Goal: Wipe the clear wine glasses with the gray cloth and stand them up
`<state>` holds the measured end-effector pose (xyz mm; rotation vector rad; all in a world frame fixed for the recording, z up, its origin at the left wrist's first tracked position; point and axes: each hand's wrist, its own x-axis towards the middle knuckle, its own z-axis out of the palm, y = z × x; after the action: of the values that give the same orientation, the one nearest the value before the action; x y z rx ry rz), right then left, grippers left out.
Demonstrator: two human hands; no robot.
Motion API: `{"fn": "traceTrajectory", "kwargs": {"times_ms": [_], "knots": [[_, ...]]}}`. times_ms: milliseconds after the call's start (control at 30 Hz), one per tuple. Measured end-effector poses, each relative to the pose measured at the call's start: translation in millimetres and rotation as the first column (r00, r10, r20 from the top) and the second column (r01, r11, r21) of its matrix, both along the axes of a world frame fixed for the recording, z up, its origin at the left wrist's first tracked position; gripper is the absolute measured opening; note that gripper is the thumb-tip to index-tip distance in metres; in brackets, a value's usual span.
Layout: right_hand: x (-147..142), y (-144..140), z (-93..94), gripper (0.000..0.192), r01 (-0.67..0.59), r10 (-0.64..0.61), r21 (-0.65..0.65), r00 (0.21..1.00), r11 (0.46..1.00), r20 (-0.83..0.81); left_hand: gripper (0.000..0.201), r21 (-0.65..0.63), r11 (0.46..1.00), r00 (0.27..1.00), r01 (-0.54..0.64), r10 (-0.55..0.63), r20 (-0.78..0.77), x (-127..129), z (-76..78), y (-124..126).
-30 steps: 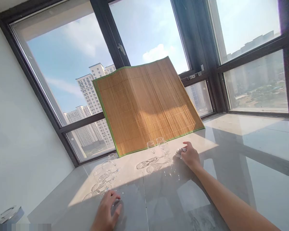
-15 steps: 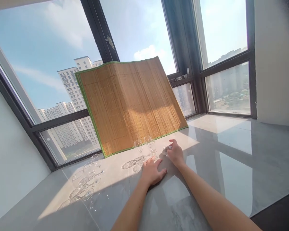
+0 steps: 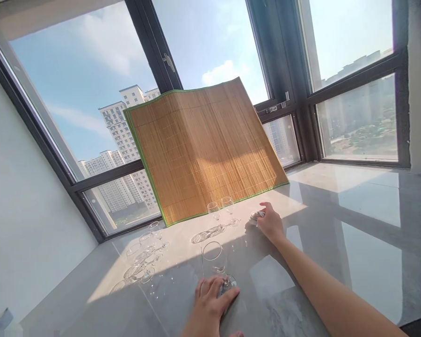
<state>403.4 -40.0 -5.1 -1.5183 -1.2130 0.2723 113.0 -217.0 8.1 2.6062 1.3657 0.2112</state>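
Observation:
Close in front of me, my left hand (image 3: 213, 299) has its fingers about the foot and lower stem of a clear wine glass (image 3: 214, 256), which stands upright on the glossy grey surface. Farther ahead and to the right, my right hand (image 3: 271, 223) is closed on a crumpled white cloth or tissue (image 3: 255, 216), low over the surface; its index finger points out. Two more stemmed glasses, one (image 3: 213, 209) beside the other (image 3: 227, 204), stand left of the right hand, before the mat.
A green-edged bamboo mat (image 3: 206, 150) leans against the window frame (image 3: 154, 47). Several clear glasses (image 3: 140, 255) stand in a group at the left in sunlight. At the lower left corner is a partly visible whitish-blue object (image 3: 2, 323). A white wall (image 3: 31, 196) bounds the left.
My left hand has come back toward me, bringing one wine glass away from the pair by the mat. The right hand keeps hold of the white cloth. The view has shifted slightly.

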Motion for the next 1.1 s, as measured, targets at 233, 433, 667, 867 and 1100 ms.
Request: {"fn": "traceTrajectory", "kwargs": {"times_ms": [233,433,667,867,1100], "knots": [[-0.7,-0.7,-0.2,0.051,-0.006,0.007,-0.032,1.000,0.999,0.019,0.062,0.072,0.932,0.933,-0.354,0.358,-0.036,-73.3,3.9,22.5],[-0.2,0.5,-2.1,0.049,-0.005,0.006,-0.022,1.000,1.000,0.022,0.058,0.113,0.776,0.773,-0.620,0.629,-0.079,-88.3,9.3,113.9],[1.0,1.7,-2.9,0.048,-0.015,0.015,-0.006,1.000,1.000,0.006,0.060,0.092,0.680,0.681,-0.727,0.732,-0.025,-82.5,2.2,146.3],[-3.3,0.0,0.6,0.050,-0.023,0.023,-0.017,1.000,1.000,-0.006,0.050,0.142,0.789,0.800,-0.598,0.599,0.044,-63.8,-7.8,107.9],[-8.1,-1.7,1.6,0.054,-0.066,0.072,-0.069,0.994,0.995,0.083,0.053,0.147,0.919,0.930,-0.366,0.361,0.065,2.2,-0.2,125.1]]}}
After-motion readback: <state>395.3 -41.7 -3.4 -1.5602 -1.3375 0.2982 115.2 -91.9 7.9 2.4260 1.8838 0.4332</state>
